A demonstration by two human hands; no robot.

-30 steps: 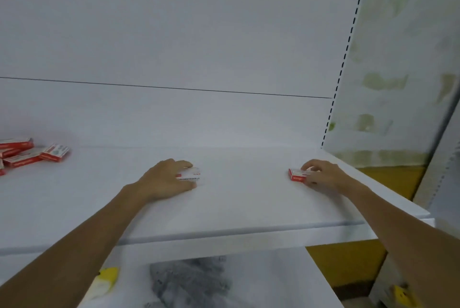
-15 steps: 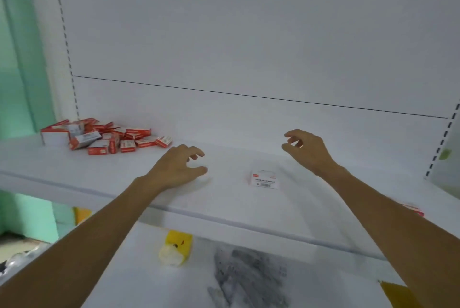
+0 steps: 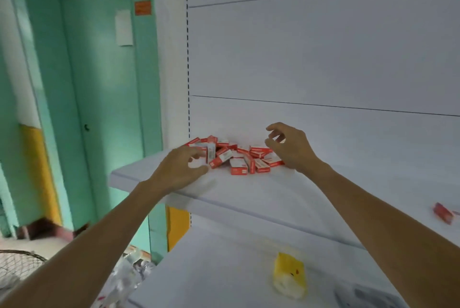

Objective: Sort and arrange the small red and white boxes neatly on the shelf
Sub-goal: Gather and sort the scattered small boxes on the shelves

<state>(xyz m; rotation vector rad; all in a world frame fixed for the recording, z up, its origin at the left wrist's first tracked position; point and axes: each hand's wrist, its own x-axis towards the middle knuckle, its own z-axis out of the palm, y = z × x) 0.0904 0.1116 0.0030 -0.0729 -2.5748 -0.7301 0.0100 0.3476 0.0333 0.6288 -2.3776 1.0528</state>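
Note:
A jumbled pile of small red and white boxes lies at the left end of the white shelf, against the back panel. My left hand hovers at the pile's left edge with its fingers spread and loosely bent, holding nothing. On the pile's right side my right hand is raised with curved fingers and holds nothing. One more red and white box lies alone on the shelf at the far right.
A lower white shelf carries a yellow and white packet. To the left stand a green wall and door. A wire fan guard and clear plastic wrapping sit at the lower left.
Both hands let go of the single boxes they had set down and moved left along the shelf to the pile. The view swung left with them.

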